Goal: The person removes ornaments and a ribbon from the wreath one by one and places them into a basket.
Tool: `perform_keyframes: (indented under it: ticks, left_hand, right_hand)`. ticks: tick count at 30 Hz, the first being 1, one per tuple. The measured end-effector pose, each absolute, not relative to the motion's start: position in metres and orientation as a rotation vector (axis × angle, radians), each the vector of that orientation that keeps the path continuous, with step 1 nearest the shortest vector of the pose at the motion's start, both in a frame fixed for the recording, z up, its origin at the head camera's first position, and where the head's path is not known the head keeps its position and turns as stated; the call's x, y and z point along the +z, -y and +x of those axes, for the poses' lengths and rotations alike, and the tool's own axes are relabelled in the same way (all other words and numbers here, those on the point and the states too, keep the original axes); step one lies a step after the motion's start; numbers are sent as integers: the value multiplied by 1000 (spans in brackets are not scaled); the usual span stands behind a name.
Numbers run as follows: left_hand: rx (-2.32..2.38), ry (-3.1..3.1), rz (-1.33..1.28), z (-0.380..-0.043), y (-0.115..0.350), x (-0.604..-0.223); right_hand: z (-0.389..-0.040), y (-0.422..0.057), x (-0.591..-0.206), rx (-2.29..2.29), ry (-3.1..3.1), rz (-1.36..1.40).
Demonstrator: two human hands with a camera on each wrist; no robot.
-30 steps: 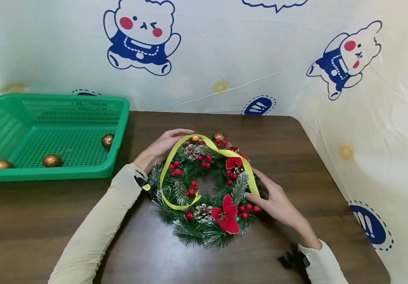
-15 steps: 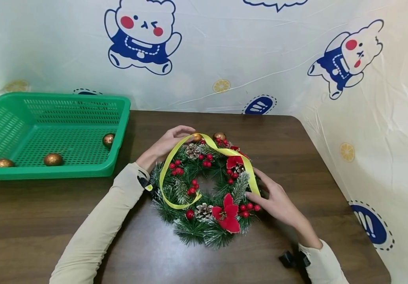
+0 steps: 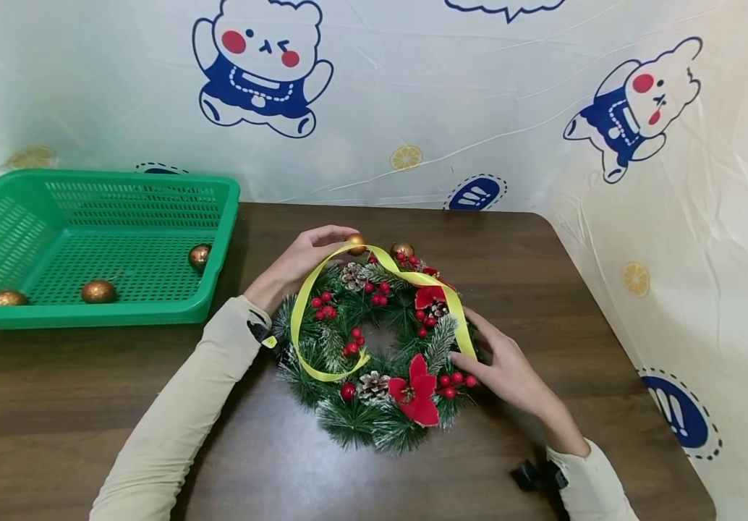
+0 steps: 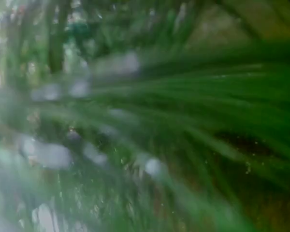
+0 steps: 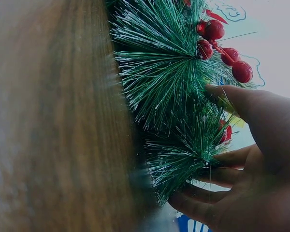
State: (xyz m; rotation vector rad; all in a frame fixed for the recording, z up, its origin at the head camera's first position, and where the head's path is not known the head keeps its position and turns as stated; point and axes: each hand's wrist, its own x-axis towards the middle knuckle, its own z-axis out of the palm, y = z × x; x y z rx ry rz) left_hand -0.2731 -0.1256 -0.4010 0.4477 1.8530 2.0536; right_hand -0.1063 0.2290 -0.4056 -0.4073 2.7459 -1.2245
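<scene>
A green Christmas wreath (image 3: 351,434) with red berries, pinecones and red flowers lies on the brown table. Over its upper half loops a yellow ribbon (image 3: 296,318), one end curling near the lower left berries. At the far left rim my left hand (image 3: 302,259) pinches a gold bauble (image 3: 357,242) with its fingertips. Another gold bauble (image 3: 402,250) sits just to the right of that one. My right hand (image 3: 507,369) grips the wreath's right edge, thumb on top and fingers around the outer side. In the right wrist view, its fingers (image 5: 198,205) reach among the needles.
A green plastic basket (image 3: 126,315) stands at the left, with gold baubles (image 3: 98,291) inside. A patterned sheet (image 3: 374,94) hangs behind the table (image 3: 270,477) and along its right side. Blurred green needles (image 4: 183,96) fill the left wrist view.
My left hand has risen slightly at the far rim, and the gold bauble at its fingertips shows more above the ribbon. The right hand and wreath have stayed in place.
</scene>
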Motion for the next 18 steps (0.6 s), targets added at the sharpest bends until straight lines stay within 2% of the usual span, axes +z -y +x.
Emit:
perform_keyframes:
  ticks: [8, 18]
  left_hand:
    - [2217, -1740, 270, -274, 128, -391]
    - [2454, -1535, 336, -272, 140, -369]
  right_hand:
    - [-107, -228, -405, -1225, -2747, -407]
    - [-106, -228, -404, -1218, -2745, -388]
